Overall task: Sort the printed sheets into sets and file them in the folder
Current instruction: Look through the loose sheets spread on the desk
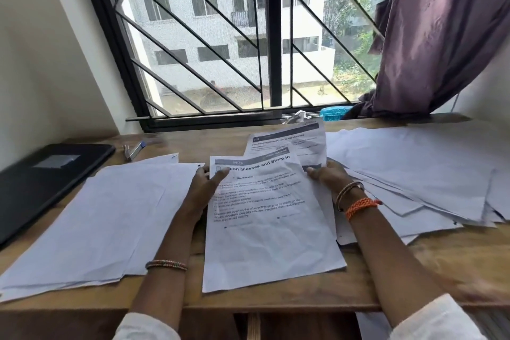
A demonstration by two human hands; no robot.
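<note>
A printed sheet (270, 229) headed with words about cleaning glasses is held over the middle of the wooden desk (386, 284). My left hand (205, 188) pinches its upper left edge, thumb on top. At the sheet's upper right corner, my right hand (329, 176) grips it together with a second printed sheet (292, 141) fanned out behind. A pile of blank-side-up sheets (105, 218) lies on the left. Another spread pile of sheets (419, 174) lies on the right. A black folder (41, 176) rests shut at the far left.
A stapler (133, 150) lies behind the left pile. A barred window (248, 36) stands behind the desk, with a purple curtain (441, 36) at its right and a blue basket (335, 114) on the sill. Loose paper (369, 323) shows below the desk's front edge.
</note>
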